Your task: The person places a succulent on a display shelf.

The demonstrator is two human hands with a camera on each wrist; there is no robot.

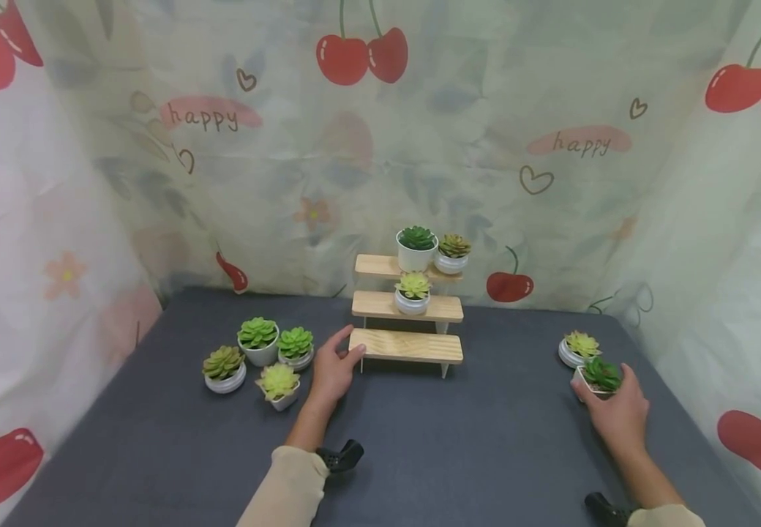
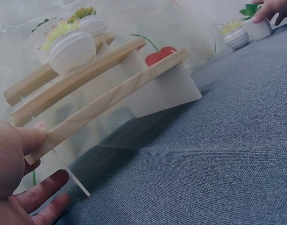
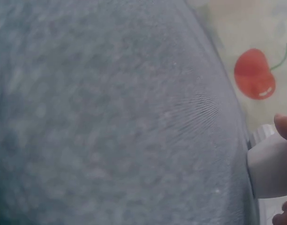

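My left hand (image 1: 334,373) pinches the left end of the lowest board on a three-step wooden display stand (image 1: 407,345). In the left wrist view its thumb (image 2: 33,138) lies against the board's edge, while other fingers spread below. At the right, my right hand (image 1: 620,417) grips a white pot with a dark green succulent (image 1: 601,375), thumb on one side and fingers on the other. Just behind that pot sits a ribbed white pot with a yellow-green succulent (image 1: 580,347). In the right wrist view only part of the held white pot (image 3: 272,168) shows.
On the top step stand a dark green succulent (image 1: 416,249) and a brownish-green one (image 1: 454,254). A yellow-green succulent (image 1: 413,293) is on the middle step. Several potted succulents (image 1: 258,340) cluster left of my left hand on the dark cloth (image 1: 486,454). Printed curtains (image 1: 420,168) surround the table.
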